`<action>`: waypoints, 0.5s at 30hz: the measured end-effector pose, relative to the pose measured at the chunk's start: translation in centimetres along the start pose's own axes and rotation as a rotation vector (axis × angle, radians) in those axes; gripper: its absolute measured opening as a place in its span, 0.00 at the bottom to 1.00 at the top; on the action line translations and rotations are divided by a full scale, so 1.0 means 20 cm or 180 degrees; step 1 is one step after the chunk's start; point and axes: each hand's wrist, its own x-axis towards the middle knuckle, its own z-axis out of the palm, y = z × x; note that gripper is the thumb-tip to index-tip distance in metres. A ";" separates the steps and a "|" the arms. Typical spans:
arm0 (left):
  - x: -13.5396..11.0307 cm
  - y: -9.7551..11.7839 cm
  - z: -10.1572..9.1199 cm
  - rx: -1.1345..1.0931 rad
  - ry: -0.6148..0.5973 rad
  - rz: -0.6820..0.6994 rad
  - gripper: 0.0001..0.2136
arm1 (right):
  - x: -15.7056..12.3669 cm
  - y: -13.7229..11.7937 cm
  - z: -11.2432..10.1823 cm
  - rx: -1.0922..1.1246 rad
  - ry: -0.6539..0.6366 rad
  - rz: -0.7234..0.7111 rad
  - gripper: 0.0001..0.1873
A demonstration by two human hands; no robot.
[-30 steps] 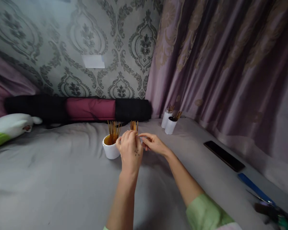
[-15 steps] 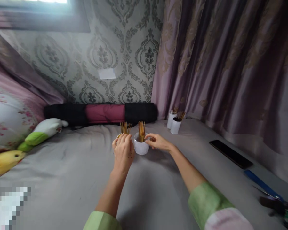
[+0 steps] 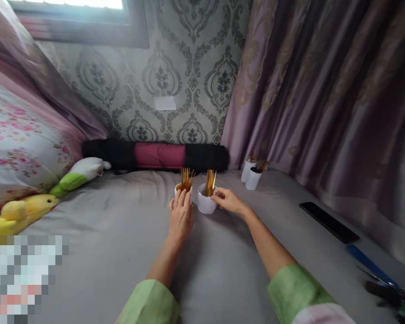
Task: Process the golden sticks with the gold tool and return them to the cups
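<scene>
Two white cups stand side by side on the grey sheet, both with thin brown sticks upright in them. My left hand (image 3: 181, 215) is at the near side of the left cup (image 3: 177, 191), its fingers laid over the front up toward the rim; the thumb is hard to make out. The left bundle of sticks (image 3: 186, 177) fans out slightly. At the right cup (image 3: 206, 205), my right hand (image 3: 230, 200) has thumb and fingers closed at the right side of the rim. The right bundle of sticks (image 3: 209, 182) leans close together inside it.
Two more white containers (image 3: 253, 180) with sticks stand by the curtain. A black phone-like slab (image 3: 329, 222) and a blue strip-like object (image 3: 371, 265) lie at right. A black and maroon roll (image 3: 160, 155) lines the wall. Plush toys (image 3: 84, 173) rest at left.
The view has swung slightly left, so everything sits further right. My left hand's fingers have slid down and straightened, showing more of the left cup. My right hand stays at the right cup's rim.
</scene>
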 end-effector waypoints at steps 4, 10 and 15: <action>-0.02 0.00 0.03 -0.0056 0.0099 -0.0055 0.20 | -0.01 -0.01 0.03 -0.0049 0.0144 0.0057 0.16; -0.02 0.01 0.04 -0.0150 0.0230 -0.0140 0.21 | -0.04 -0.05 0.05 0.0159 0.0294 0.0162 0.15; -0.02 0.01 0.06 -0.0162 0.0356 -0.0219 0.21 | -0.03 -0.10 0.06 0.0568 0.0209 0.0519 0.15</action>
